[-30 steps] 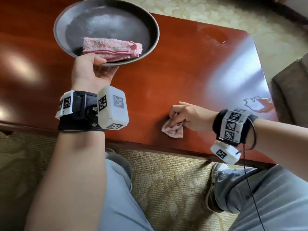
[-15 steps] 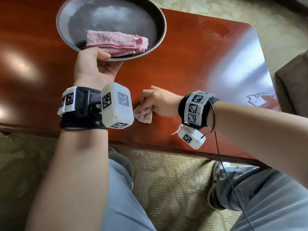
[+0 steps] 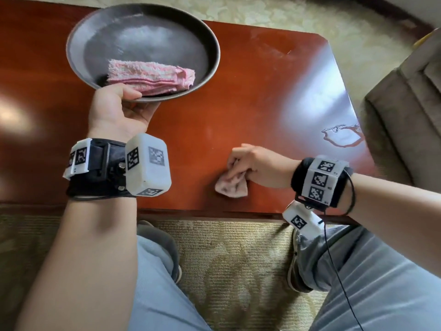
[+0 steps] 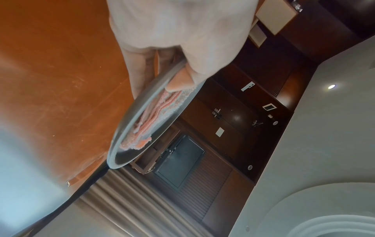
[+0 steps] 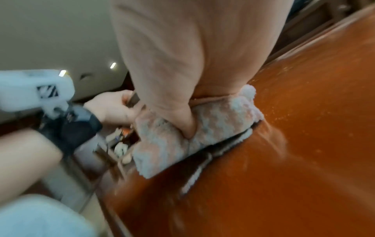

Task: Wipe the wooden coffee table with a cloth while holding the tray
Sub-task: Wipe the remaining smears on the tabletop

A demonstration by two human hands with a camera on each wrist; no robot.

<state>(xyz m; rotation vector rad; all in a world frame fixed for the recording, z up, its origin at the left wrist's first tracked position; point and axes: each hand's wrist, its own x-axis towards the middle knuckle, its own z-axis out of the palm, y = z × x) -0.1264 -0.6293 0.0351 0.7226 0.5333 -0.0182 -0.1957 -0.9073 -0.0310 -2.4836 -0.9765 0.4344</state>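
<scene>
Two hands are in view, and each one holds one thing. The left hand [image 3: 119, 108] grips the near rim of one round dark tray [image 3: 78, 27], with the thumb lying over the rim and the other fingers [image 4: 140, 75] under the tray, as the left wrist view shows. The tray is over the far left part of the table [image 3: 250, 91]; I cannot tell whether its bottom touches the wood. Inside the tray there is one folded pink towel [image 3: 152, 76], lying near the front edge, just beside the thumb.

The right hand [image 3: 253, 163] is clenched around one small pink and white cloth [image 3: 230, 186]. The cloth is bunched in the fist, and its lower part spreads out flat on the table, near the front edge and to the right of the left wrist. In the right wrist view the fingers press into the cloth [image 5: 202, 128], and the cloth touches the red-brown wood.

So there are two cloths in all: one in the tray and one under the right hand. Both wrists carry one black band with white marker blocks.

The table is one glossy wooden piece with rounded corners. A bright reflection lies on its right part. Below the table, two knees in light blue trousers [image 3: 162, 295] and two shoes stand on a patterned carpet [image 3: 233, 263]. One brown sofa [image 3: 405, 111] is at the right side.
</scene>
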